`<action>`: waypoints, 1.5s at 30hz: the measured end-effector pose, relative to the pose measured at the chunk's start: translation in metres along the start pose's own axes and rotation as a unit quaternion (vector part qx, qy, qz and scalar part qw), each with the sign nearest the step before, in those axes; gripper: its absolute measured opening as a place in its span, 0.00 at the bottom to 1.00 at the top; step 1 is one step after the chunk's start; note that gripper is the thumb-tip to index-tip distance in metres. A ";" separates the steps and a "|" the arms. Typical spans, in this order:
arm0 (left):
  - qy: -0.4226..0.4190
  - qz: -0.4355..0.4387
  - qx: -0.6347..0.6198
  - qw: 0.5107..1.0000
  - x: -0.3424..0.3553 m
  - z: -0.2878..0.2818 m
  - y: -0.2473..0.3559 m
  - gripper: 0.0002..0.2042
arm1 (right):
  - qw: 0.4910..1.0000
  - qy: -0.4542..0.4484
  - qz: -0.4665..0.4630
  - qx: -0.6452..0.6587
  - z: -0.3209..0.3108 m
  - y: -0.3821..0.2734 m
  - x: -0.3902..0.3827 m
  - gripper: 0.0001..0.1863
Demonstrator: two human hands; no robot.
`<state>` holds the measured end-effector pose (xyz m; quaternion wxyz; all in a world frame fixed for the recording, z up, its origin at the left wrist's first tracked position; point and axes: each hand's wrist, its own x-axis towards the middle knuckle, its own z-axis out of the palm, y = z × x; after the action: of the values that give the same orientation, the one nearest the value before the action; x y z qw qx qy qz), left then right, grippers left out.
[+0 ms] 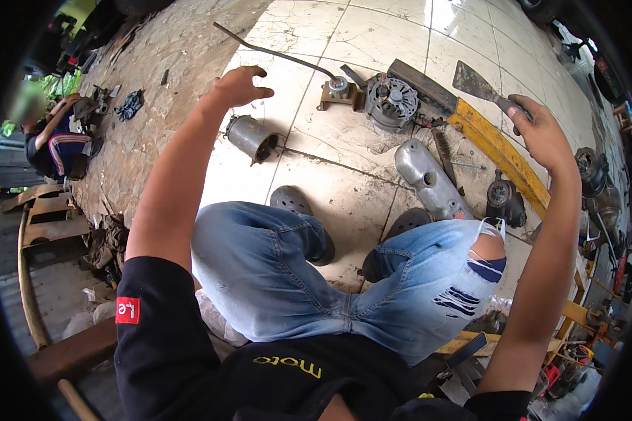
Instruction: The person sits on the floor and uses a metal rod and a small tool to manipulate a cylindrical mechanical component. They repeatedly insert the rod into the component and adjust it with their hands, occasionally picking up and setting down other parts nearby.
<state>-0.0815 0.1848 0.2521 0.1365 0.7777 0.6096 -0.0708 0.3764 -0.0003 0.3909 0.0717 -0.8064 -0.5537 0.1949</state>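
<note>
My right hand [546,133] is closed around the handle of a scraper [476,83], whose broad flat blade points away to the left. On the other side, my left hand [237,87] hovers over the tiles with fingers apart and nothing in them. Just beyond it lies a long bent metal rod [277,51], joined to a rusty bracketed base [337,90]. Below the left hand a grey metal cylinder [249,136] rests on its side. An alternator-like round part [392,102] sits between my hands, and a silver metal cover [430,177] lies near my right foot.
A yellow and dark metal beam [495,144] crosses the floor at the right. A wire brush [444,153] and a dark round part [503,198] lie beside it. At the far left a person [49,140] sits. Several machine parts line the right edge.
</note>
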 end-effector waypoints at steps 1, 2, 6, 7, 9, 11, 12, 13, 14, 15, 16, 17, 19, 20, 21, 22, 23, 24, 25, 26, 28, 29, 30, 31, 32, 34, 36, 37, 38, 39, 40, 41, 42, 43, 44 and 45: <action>0.036 0.025 0.014 0.999 -0.001 0.004 -0.003 0.31 | 1.000 -0.001 0.010 0.023 0.006 0.016 0.006 0.26; 0.071 0.052 0.022 0.996 -0.002 0.012 -0.001 0.32 | 1.000 0.004 -0.004 0.027 0.016 0.041 0.012 0.25; 0.027 0.105 0.026 0.994 0.019 0.047 0.004 0.37 | 0.999 0.039 -0.017 0.015 0.073 0.118 0.005 0.23; 0.013 0.094 0.037 0.995 0.018 0.044 0.024 0.37 | 0.999 0.042 0.002 0.026 0.095 0.144 0.002 0.23; 0.042 0.113 0.047 0.992 0.029 0.044 0.031 0.36 | 0.997 0.049 0.024 0.052 0.138 0.171 -0.003 0.22; 0.063 0.135 0.070 0.986 0.048 0.052 0.037 0.34 | 0.993 0.081 0.050 0.073 0.186 0.190 -0.007 0.21; 0.068 0.145 0.085 0.983 0.058 0.056 0.043 0.33 | 0.989 0.106 0.061 0.086 0.215 0.206 -0.009 0.21; 0.091 0.156 0.075 0.981 0.069 0.063 0.048 0.32 | 0.984 0.132 0.068 0.098 0.235 0.219 -0.007 0.21; 0.085 0.147 0.083 0.982 0.078 0.068 0.052 0.32 | 0.981 0.138 0.088 0.106 0.250 0.222 -0.004 0.21; 0.077 0.145 0.109 0.980 0.086 0.074 0.056 0.32 | 0.977 0.144 0.107 0.112 0.265 0.219 -0.005 0.21; 0.069 0.143 0.135 0.978 0.094 0.079 0.060 0.32 | 0.974 0.151 0.126 0.117 0.279 0.217 -0.003 0.21; 0.065 0.143 0.157 0.975 0.102 0.089 0.066 0.32 | 0.968 0.174 0.122 0.133 0.296 0.223 -0.001 0.22; 0.052 0.138 0.194 0.970 0.114 0.100 0.077 0.30 | 0.963 0.194 0.117 0.145 0.320 0.233 -0.002 0.22; 0.052 0.142 0.213 0.965 0.125 0.106 0.080 0.30 | 0.959 0.208 0.112 0.156 0.329 0.234 0.003 0.23; 0.053 0.137 0.209 0.967 0.132 0.111 0.075 0.29 | 0.968 0.196 0.094 0.127 0.327 0.221 0.004 0.23; 0.053 0.133 0.205 0.968 0.140 0.116 0.071 0.28 | 0.969 0.193 0.091 0.123 0.323 0.217 0.007 0.23; 0.053 0.131 0.202 0.969 0.148 0.120 0.068 0.28 | 0.970 0.190 0.091 0.120 0.321 0.213 0.007 0.23; 0.029 0.121 0.208 0.970 0.152 0.114 0.076 0.26 | 0.971 0.187 0.091 0.119 0.323 0.208 0.007 0.23; 0.005 0.111 0.214 0.971 0.160 0.108 0.086 0.25 | 0.969 0.188 0.089 0.130 0.324 0.211 0.008 0.23; -0.013 0.100 0.216 0.971 0.167 0.103 0.093 0.24 | 0.969 0.192 0.096 0.124 0.322 0.212 0.008 0.23; 0.007 0.116 0.200 0.973 0.180 0.110 0.084 0.23 | 0.968 0.199 0.109 0.112 0.321 0.211 0.009 0.23; -0.009 0.115 0.178 0.977 0.182 0.114 0.081 0.23 | 0.964 0.201 0.128 0.122 0.322 0.213 0.011 0.23; -0.024 0.114 0.156 0.981 0.183 0.118 0.077 0.22 | 0.961 0.208 0.123 0.134 0.323 0.214 0.012 0.23; 0.026 0.146 0.138 0.979 0.182 0.129 0.063 0.24 | 0.958 0.216 0.117 0.147 0.324 0.214 0.012 0.23; 0.015 0.135 0.128 0.982 0.178 0.130 0.066 0.24 | 0.954 0.226 0.114 0.158 0.325 0.215 0.011 0.23; -0.008 0.110 0.107 0.988 0.163 0.133 0.069 0.24 | 0.945 0.257 0.117 0.163 0.329 0.224 0.007 0.22; -0.014 0.095 0.108 0.990 0.144 0.135 0.074 0.22 | 0.944 0.267 0.125 0.148 0.332 0.233 0.005 0.22; -0.013 0.097 0.107 0.989 0.137 0.138 0.071 0.22 | 0.947 0.262 0.134 0.127 0.333 0.237 0.006 0.22; -0.014 0.098 0.106 0.989 0.127 0.141 0.069 0.22 | 0.951 0.254 0.142 0.107 0.333 0.241 0.005 0.21; -0.021 0.088 0.103 0.991 0.114 0.143 0.067 0.21 | 0.955 0.247 0.127 0.102 0.334 0.243 0.008 0.21; -0.020 0.090 0.097 0.991 0.102 0.143 0.067 0.21 | 0.958 0.235 0.133 0.100 0.334 0.245 0.012 0.21; -0.023 0.091 0.093 0.991 0.092 0.144 0.066 0.21 | 0.960 0.224 0.140 0.097 0.334 0.246 0.017 0.21; -0.027 0.094 0.088 0.991 0.083 0.145 0.065 0.20 | 0.962 0.212 0.146 0.094 0.334 0.248 0.022 0.21; -0.041 0.090 0.103 0.990 0.072 0.146 0.065 0.20 | 0.965 0.219 0.129 0.065 0.338 0.253 0.026 0.22; -0.043 0.090 0.103 0.990 0.062 0.149 0.064 0.20 | 0.967 0.211 0.126 0.065 0.338 0.252 0.031 0.22; -0.040 0.094 0.098 0.990 0.054 0.150 0.064 0.20 | 0.969 0.202 0.125 0.065 0.337 0.252 0.037 0.23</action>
<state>0.0024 0.1757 0.1025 0.0899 0.8378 0.5177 -0.1483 0.4727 -0.0946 -0.0096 0.2096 -0.8854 -0.4088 0.0706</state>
